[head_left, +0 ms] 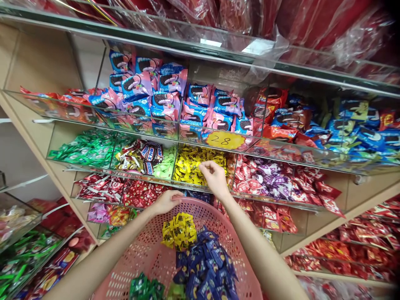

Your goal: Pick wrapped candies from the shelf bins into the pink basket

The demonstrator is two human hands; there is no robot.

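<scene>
A pink perforated plastic basket (146, 252) stands low in front of me. Inside it are a heap of yellow wrapped candies (179, 231), a larger heap of dark blue wrapped candies (208, 264) and some green ones (146, 287). My left hand (166, 201) is closed on the basket's far rim. Over the shelf bin of yellow candies (187, 164), my right hand (215, 178) has its thumb and fingers pinched together. Whatever lies between those fingertips, if anything, is too small to make out.
A glass shelf above holds blue and pink cookie packs (137, 85) behind a yellow price tag (226, 140). Beside the yellow bin are Snickers bars (150, 154), green candies (87, 148) and purple-white candies (271, 177). Glass edges front each shelf.
</scene>
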